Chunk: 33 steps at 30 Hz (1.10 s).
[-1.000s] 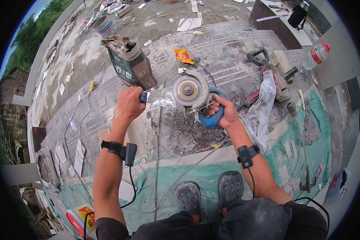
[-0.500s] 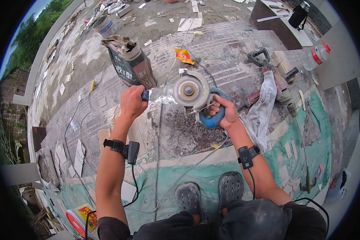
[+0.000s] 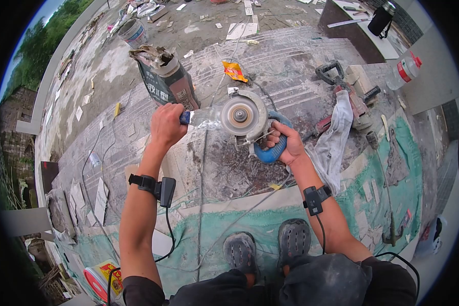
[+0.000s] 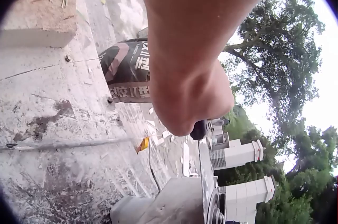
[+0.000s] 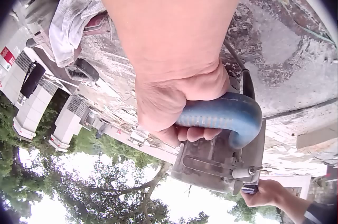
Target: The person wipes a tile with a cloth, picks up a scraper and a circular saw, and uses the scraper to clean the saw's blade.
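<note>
In the head view, my right hand [image 3: 289, 143] grips the blue loop handle [image 5: 222, 116] of a circular saw [image 3: 257, 109], held above the floor with its round disc [image 3: 239, 115] facing up. My left hand [image 3: 167, 125] holds the dark blue handle [image 3: 185, 118] of a scraper-like tool. Its flat, shiny blade [image 3: 204, 119] reaches right to the disc's left edge. In the left wrist view, the left hand [image 4: 190, 97] hides most of that handle. From the right wrist, the right hand's fingers [image 5: 198, 133] show curled round the saw handle.
A torn black bag [image 3: 166, 79] stands beyond the left hand. To the right lie a red power tool [image 3: 359, 112] and a white cloth [image 3: 334, 137]. Cables [image 3: 202, 173] cross the dusty floor; a green sheet [image 3: 188, 239] lies under my shoes. A plastic bottle [image 3: 404, 71] stands far right.
My left hand with the scraper shifts slightly right, then back left and a little farther from my body. The saw and my right hand stay almost still.
</note>
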Tool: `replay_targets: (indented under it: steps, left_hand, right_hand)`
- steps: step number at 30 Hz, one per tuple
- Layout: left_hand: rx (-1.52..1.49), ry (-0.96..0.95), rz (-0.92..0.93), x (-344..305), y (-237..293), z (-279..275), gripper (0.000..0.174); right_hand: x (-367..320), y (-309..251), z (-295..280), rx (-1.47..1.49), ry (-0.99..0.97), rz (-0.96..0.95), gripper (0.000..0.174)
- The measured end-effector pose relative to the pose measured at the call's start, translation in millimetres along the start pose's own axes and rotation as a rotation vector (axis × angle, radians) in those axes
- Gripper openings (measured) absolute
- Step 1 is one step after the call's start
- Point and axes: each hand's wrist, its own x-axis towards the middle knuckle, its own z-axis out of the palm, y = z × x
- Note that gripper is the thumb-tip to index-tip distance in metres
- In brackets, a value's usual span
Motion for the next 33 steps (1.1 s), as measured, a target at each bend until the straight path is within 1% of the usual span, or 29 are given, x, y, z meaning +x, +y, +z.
replay_targets:
  steps: [5, 17, 23, 26, 29, 33]
  left_hand:
    - [0.001, 0.022, 0.039, 0.7, 2.7, 0.7, 0.017]
    - [-0.006, 0.029, 0.045, 0.7, 2.4, -1.5, 0.021]
    - [0.005, 0.021, 0.042, 0.3, 2.4, -2.2, 0.021]
    - [0.009, 0.053, 0.037, 0.8, 0.6, -2.7, 0.019]
    - [-0.019, 0.028, 0.064, 2.9, 1.9, -2.7, 0.017]
    - [0.006, 0.027, 0.042, 2.4, 2.0, -2.8, 0.015]
  right_hand:
    - [-0.6, -0.4, 1.5, 0.001, -0.015, 0.004, 0.012]
    - [-0.7, -0.8, 0.1, -0.026, -0.029, 0.005, 0.016]
    - [-2.9, -0.6, 8.3, -0.005, 0.014, 0.001, 0.016]
    - [-3.7, -0.9, 8.5, -0.021, 0.016, -0.005, 0.015]
    - [-4.1, -1.1, 9.3, -0.033, 0.024, -0.006, 0.015]
    - [-2.4, 0.7, 5.0, -0.012, 0.005, -0.006, 0.013]
